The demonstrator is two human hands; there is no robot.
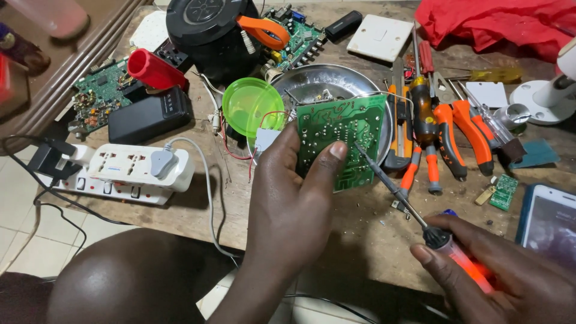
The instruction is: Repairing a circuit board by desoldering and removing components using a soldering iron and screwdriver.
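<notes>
2 hands share the work over a cluttered wooden tabletop (360,228). The left hand (288,198) has its grip closed on a green circuit board (342,135), thumb pressed on the solder side facing the camera and fingers behind, holding the board nearly upright and a little tilted, just in front of a steel bowl (324,84). Thin red and white wires (240,150) trail from the board's left edge toward a green plastic lid (249,105).

The right hand (510,276) is wrapped tight around the orange handle of a soldering iron (414,210). The iron's long axis runs on a diagonal from that hand at the lower right up to the left, and its tip sits at or just off the board's face near the middle, right beside the left thumb; whether tip and copper actually touch cannot be told. So the board lies up and to the left of the right hand, along the line of the iron, and the left hand is the one on it.

Around them: pliers and screwdrivers with orange handles (444,138) to the right of the bowl, a white power strip (120,171) at the left, a phone (549,222) at the right edge, and a red cloth (504,24) at the top.
</notes>
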